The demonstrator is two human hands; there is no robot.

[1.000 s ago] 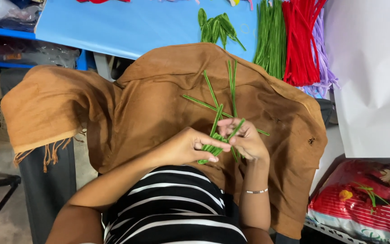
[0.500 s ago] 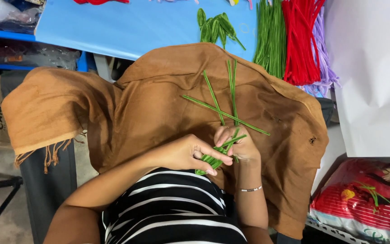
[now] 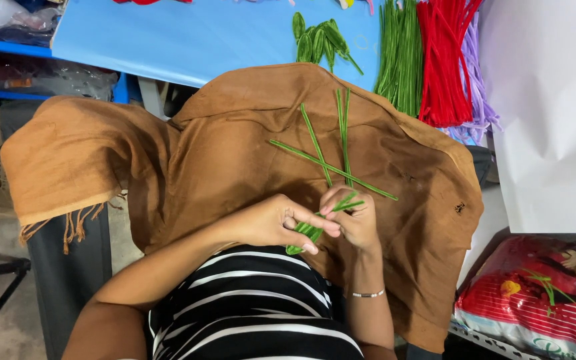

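Head view looks down on a brown cloth spread over the lap. Both hands meet just above a striped shirt. Left hand has its fingers curled, pinching a green leaf piece between thumb and forefinger. Right hand is closed around green stems, though how tightly is hard to tell. Loose stems lie crossed on the cloth beyond the hands. Farther off, on a blue table, lie green, red and purple sticks.
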